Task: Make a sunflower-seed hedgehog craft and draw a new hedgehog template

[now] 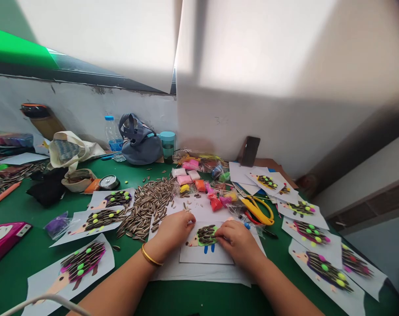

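On a white card (206,259) in front of me is a hedgehog picture (206,235), with a pale clay face, a green clay body set with striped sunflower seeds and two blue legs. My left hand (176,228), with a gold bangle on its wrist, lies at the card's upper left, fingers curled together; whatever they grip is hidden. My right hand (237,241) has thumb and fingers pinched at the green body's right edge. Anything between those fingertips is too small to make out. Beside my left hand spreads a heap of sunflower seeds (150,202).
Several seed hedgehog cards lie left (83,265) and right (327,272). Bagged coloured clay (199,185) and yellow-handled scissors (257,210) sit beyond my hands. A phone (250,151) leans against the wall. Further back stand a blue bag (140,142), cup (168,145) and water bottle (112,136).
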`<state>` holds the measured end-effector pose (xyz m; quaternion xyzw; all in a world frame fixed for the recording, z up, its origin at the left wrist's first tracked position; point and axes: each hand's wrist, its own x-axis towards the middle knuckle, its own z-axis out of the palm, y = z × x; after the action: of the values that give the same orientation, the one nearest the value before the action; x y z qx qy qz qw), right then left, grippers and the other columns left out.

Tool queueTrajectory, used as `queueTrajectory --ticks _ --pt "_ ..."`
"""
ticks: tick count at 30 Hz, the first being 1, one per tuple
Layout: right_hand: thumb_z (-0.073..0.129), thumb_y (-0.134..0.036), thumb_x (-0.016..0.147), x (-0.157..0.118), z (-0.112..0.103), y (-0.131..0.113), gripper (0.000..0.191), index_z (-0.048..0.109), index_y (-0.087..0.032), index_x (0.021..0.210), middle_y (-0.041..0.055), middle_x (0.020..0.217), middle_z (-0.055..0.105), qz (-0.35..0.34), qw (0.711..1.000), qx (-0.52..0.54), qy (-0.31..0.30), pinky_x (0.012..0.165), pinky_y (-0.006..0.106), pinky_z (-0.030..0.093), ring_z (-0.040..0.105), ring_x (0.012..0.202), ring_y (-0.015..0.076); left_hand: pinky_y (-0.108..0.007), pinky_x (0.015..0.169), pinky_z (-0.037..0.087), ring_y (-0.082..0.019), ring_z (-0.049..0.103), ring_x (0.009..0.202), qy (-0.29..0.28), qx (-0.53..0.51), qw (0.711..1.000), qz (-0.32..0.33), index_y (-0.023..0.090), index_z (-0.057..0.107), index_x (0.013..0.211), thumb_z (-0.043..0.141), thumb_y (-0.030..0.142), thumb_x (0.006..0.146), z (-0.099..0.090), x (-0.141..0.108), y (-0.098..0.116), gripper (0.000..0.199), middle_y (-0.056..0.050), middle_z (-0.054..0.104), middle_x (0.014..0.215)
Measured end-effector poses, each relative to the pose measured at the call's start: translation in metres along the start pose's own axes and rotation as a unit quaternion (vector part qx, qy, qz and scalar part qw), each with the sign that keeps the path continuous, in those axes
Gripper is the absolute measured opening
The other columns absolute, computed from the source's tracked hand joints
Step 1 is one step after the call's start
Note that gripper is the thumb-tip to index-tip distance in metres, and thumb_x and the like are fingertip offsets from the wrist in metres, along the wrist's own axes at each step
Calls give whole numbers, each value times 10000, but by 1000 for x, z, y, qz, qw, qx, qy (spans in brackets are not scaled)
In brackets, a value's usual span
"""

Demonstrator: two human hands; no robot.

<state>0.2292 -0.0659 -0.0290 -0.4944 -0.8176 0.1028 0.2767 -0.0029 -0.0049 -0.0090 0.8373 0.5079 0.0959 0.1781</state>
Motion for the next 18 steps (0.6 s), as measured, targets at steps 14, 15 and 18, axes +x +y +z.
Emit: queueTrajectory --ticks 14,15,18 --pt "603 -134 869 3 9 -4 146 706 -211 801 38 780 670 -48 997 -58 11 707 316 415 589 753 179 -303 795 463 -233 674 915 -5 -5 1000 -4 278 727 989 549 249 860 0 1 0 222 -43 751 991" --pt "601 -138 872 2 10 -3 146 706 -212 802 38 782 670 -51 997 -59 14 708 317 413 588 752 179 -301 796 463 -233 674 916 -6 -6 1000 -6 280 727 992 552 251 858 0 1 0 222 -42 751 990" --pt "604 -142 874 2 12 -2 136 705 -214 817 41 794 671 -59 996 -57 22 714 313 418 592 761 179 -297 803 462 -231 674 922 -10 -7 1000 -14 283 727 1004 560 252 853 0 1 0 227 -41 751 994"
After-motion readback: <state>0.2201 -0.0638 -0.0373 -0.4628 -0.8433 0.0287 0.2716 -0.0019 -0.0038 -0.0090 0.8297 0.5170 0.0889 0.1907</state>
